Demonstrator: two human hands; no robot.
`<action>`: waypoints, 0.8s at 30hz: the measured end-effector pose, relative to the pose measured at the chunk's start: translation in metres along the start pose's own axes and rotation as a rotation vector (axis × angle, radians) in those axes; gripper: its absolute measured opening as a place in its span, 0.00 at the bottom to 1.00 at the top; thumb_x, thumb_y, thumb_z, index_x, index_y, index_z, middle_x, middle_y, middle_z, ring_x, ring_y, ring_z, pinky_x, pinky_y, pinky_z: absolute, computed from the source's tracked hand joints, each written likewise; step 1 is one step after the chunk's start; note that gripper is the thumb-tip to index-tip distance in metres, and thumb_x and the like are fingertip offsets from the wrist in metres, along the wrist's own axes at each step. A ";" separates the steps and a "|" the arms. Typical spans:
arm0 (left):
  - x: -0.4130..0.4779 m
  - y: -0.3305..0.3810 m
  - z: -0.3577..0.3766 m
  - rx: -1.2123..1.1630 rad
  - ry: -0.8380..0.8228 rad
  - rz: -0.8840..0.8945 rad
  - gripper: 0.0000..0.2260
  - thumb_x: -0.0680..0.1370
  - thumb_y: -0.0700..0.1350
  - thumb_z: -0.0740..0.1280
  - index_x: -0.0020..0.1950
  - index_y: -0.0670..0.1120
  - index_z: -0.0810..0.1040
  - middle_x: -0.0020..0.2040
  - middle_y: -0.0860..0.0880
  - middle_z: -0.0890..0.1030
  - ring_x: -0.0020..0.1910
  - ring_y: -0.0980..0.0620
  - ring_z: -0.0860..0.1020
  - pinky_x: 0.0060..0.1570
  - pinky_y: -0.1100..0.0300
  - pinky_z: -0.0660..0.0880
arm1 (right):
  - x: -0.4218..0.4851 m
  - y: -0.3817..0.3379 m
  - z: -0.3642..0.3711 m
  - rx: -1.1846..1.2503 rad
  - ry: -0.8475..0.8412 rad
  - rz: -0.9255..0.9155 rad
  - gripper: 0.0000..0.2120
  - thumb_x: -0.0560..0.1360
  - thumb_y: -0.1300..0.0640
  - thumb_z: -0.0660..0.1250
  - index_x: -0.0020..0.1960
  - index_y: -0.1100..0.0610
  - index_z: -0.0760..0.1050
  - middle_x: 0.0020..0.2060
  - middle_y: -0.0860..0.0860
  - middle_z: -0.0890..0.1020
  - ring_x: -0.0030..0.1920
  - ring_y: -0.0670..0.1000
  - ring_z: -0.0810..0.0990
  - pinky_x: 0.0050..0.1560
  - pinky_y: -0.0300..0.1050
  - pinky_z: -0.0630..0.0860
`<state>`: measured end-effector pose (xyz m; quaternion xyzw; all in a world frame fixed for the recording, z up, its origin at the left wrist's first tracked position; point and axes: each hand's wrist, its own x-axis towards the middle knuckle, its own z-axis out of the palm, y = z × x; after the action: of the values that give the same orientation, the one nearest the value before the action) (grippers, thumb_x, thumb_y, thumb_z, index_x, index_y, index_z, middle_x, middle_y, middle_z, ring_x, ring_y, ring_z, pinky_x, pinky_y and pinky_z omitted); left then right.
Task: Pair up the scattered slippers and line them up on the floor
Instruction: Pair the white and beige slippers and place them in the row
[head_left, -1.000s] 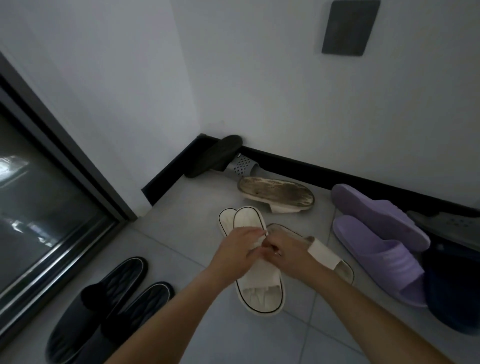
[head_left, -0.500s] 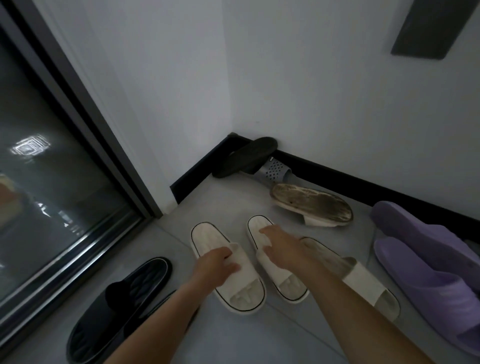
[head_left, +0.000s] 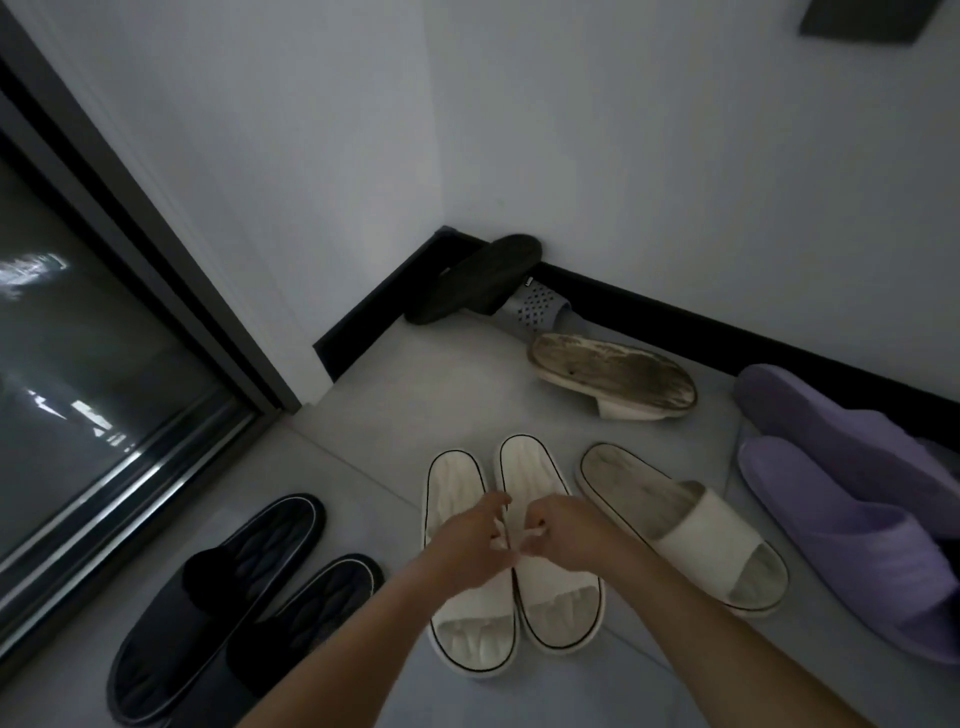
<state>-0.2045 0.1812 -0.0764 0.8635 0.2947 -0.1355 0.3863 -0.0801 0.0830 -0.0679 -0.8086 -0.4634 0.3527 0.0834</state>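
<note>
— Head view: how far have you got with the slippers?

— Take the white pair (head_left: 511, 551) as your landmark. You have its two slippers side by side, touching, toes toward you. Your left hand (head_left: 470, 545) and right hand (head_left: 563, 530) both sit on the straps, fingers curled and pinching at the inner edges where the two meet (I can't tell how firm the pinch is).

— So what counts as done?

— Left of the white pair, the black pair (head_left: 234, 603) lies together, roughly parallel. That looks finished, and the white pair nearly so.

— And what's left?

— Just right of the white pair lies a dirty white slide (head_left: 685, 525), upright; its likely mate (head_left: 613, 376) sits beyond it, sole up, near the baseboard (head_left: 675, 317). Further right, the purple pair (head_left: 841, 483) overlaps, not yet lined up. Far behind the white pair, a dark slipper (head_left: 472, 278) rests across a grey one (head_left: 537, 309) in the corner; I'd judge those need sorting too.
</note>
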 end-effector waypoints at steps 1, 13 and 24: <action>-0.001 0.005 0.003 0.070 -0.034 0.021 0.18 0.76 0.54 0.66 0.64 0.50 0.71 0.52 0.47 0.80 0.47 0.49 0.78 0.41 0.61 0.72 | -0.007 -0.002 0.002 0.037 -0.016 0.002 0.11 0.73 0.50 0.67 0.48 0.58 0.78 0.45 0.56 0.80 0.47 0.55 0.78 0.42 0.42 0.69; -0.087 -0.022 -0.001 0.401 -0.377 0.040 0.11 0.75 0.49 0.68 0.56 0.50 0.80 0.49 0.44 0.82 0.44 0.46 0.80 0.45 0.61 0.73 | -0.079 -0.049 0.077 0.441 -0.165 0.034 0.17 0.72 0.55 0.66 0.26 0.41 0.77 0.18 0.44 0.75 0.20 0.38 0.73 0.26 0.31 0.72; -0.141 -0.052 0.007 0.578 -0.538 0.040 0.13 0.75 0.47 0.68 0.58 0.47 0.79 0.55 0.45 0.81 0.55 0.45 0.77 0.54 0.57 0.70 | -0.115 -0.098 0.136 0.656 -0.285 0.028 0.13 0.73 0.53 0.70 0.30 0.52 0.76 0.24 0.49 0.78 0.24 0.43 0.77 0.29 0.35 0.77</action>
<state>-0.3481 0.1468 -0.0465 0.8758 0.1160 -0.4268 0.1934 -0.2731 0.0182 -0.0663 -0.6878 -0.3214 0.5930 0.2684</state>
